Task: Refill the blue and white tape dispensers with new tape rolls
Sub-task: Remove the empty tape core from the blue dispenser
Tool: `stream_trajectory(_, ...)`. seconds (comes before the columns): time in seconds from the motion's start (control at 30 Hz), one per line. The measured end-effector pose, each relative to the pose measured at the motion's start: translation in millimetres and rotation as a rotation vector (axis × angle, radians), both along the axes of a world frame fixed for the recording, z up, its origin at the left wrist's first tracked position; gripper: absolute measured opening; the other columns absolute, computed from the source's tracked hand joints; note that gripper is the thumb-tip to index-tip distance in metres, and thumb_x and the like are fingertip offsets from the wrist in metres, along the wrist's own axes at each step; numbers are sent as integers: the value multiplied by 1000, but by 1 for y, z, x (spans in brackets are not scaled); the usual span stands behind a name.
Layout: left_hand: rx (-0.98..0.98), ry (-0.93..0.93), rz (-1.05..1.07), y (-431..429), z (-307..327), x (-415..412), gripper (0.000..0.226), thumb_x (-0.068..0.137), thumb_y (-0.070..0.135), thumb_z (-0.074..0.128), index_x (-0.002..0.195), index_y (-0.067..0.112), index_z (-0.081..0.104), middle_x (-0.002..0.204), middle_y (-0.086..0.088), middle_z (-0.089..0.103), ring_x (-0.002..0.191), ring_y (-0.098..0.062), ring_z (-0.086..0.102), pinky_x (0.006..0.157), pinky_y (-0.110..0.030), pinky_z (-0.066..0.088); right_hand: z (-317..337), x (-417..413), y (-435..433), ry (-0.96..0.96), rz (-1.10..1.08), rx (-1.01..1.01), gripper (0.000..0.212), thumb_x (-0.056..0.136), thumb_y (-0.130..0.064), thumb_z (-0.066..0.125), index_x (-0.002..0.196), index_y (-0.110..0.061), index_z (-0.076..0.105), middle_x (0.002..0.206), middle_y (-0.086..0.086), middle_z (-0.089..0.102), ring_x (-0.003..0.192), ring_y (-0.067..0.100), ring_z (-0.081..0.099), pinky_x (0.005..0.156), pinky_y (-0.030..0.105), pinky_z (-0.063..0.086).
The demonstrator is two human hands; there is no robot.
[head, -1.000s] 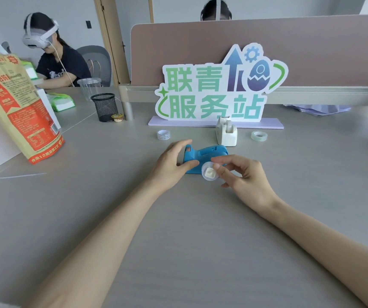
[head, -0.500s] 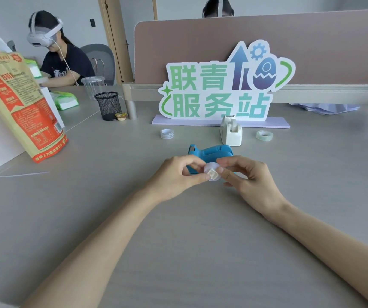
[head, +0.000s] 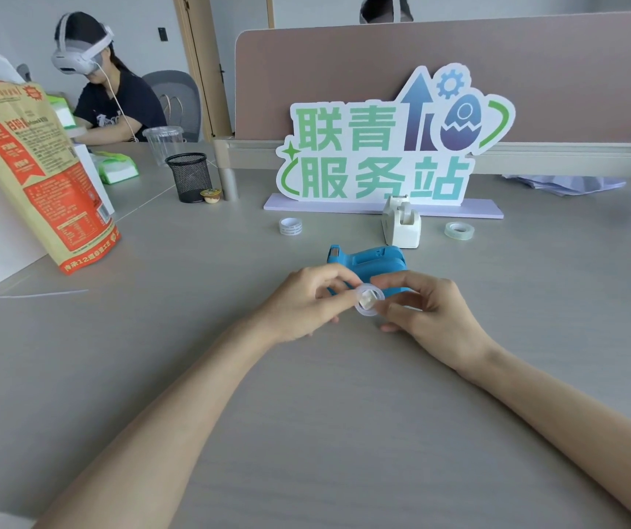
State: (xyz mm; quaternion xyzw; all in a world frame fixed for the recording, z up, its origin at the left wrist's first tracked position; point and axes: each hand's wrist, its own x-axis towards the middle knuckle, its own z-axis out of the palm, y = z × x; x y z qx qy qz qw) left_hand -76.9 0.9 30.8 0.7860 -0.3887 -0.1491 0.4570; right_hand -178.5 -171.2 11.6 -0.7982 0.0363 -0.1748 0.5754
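Note:
The blue tape dispenser (head: 373, 259) lies on the grey table just beyond my hands. Both hands pinch a small clear tape roll (head: 369, 304) with a white core, held slightly above the table in front of the dispenser. My left hand (head: 302, 303) grips it from the left, my right hand (head: 426, 311) from the right. The white tape dispenser (head: 401, 223) stands upright behind the blue one. A white roll (head: 291, 226) sits to the back left and a clear roll (head: 458, 230) to the back right.
A green and white sign (head: 386, 147) on a lilac base stands against the partition. A black mesh cup (head: 190, 177) and a large orange paper bag (head: 35, 173) are at the left. A person wearing a headset sits at the far left.
My left hand left the blue dispenser and joined my right hand on the small tape roll. Both hands now hold the roll slightly nearer me.

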Motion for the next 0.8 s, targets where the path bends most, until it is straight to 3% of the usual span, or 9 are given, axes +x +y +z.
stream_trajectory(0.1, 20, -4, -32, 2, 1, 2, 31, 87, 11, 47, 104, 28, 66, 92, 12, 69, 75, -11, 60, 46, -23, 42, 2, 0, 1, 31, -6, 80, 13, 86, -6, 69, 97, -12, 72, 97, 8, 74, 84, 21, 70, 74, 35, 62)
stream_trajectory(0.17, 2, -49, -40, 1, -1, 1, 32, 86, 3, 52, 107, 23, 66, 95, 6, 67, 76, -13, 56, 46, -16, 41, 4, 0, 2, 39, 3, 119, 11, 86, -6, 70, 96, -10, 73, 100, 6, 73, 85, 14, 70, 72, 32, 61)
stream_trajectory(0.3, -28, -172, -30, -3, -9, 2, 28, 77, 17, 79, 101, 25, 67, 98, 4, 65, 76, -27, 54, 66, -30, 48, 5, -2, 1, 58, 46, 170, 17, 88, 1, 64, 97, -9, 75, 96, 5, 77, 88, 13, 73, 69, 26, 60)
stream_trajectory(0.37, -43, -176, -23, -3, -10, 1, 26, 75, 22, 81, 97, 24, 68, 93, 9, 65, 76, -30, 54, 61, -27, 46, 6, -3, 1, 65, 55, 163, 20, 88, 5, 62, 100, -7, 74, 95, 6, 77, 89, 14, 74, 68, 24, 59)
stream_trajectory(0.47, -24, -164, -11, 0, -5, 2, 18, 80, 25, 77, 96, 21, 70, 78, 21, 61, 69, -22, 53, 44, -8, 36, 5, -2, 3, 39, -3, 164, 19, 88, 4, 62, 96, -8, 75, 97, 7, 76, 86, 14, 73, 65, 24, 58)
stream_trajectory(0.53, -13, -193, 17, 6, -2, 10, 13, 80, 27, 76, 92, 22, 71, 77, 18, 63, 68, -20, 55, 52, -12, 41, 3, -1, 2, 24, -69, 128, 16, 90, -4, 63, 88, -14, 76, 99, 5, 74, 79, 14, 70, 64, 26, 59)
stream_trajectory(0.63, -86, -147, 65, 18, 1, 26, 13, 75, 29, 72, 88, 27, 71, 79, 8, 68, 63, -14, 51, 63, -27, 41, 2, 0, 2, 39, -159, -32, 14, 89, -16, 66, 80, -22, 75, 91, -3, 75, 68, 14, 69, 66, 24, 59)
stream_trajectory(0.7, -122, -125, 146, 26, -1, 38, 14, 74, 27, 70, 88, 27, 69, 84, 6, 73, 66, -9, 50, 67, -29, 41, 0, 2, 3, 19, -220, -300, 13, 87, -20, 67, 77, -27, 72, 83, -12, 73, 73, 7, 67, 71, 16, 54)
stream_trajectory(0.8, -91, -164, 299, 34, -13, 54, 11, 78, 29, 71, 87, 27, 65, 87, 11, 74, 78, -10, 59, 74, -29, 44, 0, 8, 11, 48, -222, -576, 10, 86, -30, 64, 80, -26, 72, 81, -12, 72, 79, 9, 64, 75, 27, 52)
